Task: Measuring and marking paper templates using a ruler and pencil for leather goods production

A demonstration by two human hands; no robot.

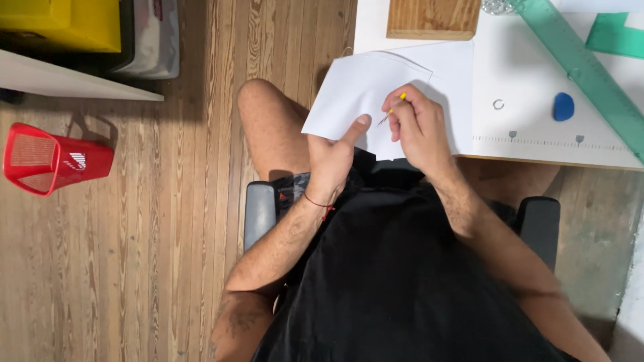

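My left hand (333, 157) holds a white sheet of paper (362, 90) by its lower edge, thumb pressed on top. The sheet sticks out past the table's left edge, over my knee. My right hand (419, 127) grips a thin tool with a yellow handle (394, 107), its tip touching the paper near the left thumb. A second white sheet (456, 80) lies under it on the white table (530, 131).
On the table lie a blue eraser (563, 106), a small metal ring (498, 104), a green ruler (590, 74) and a wooden block (433, 19). A red mesh basket (50, 159) lies tipped on the wooden floor. A yellow box (64, 23) sits at the top left.
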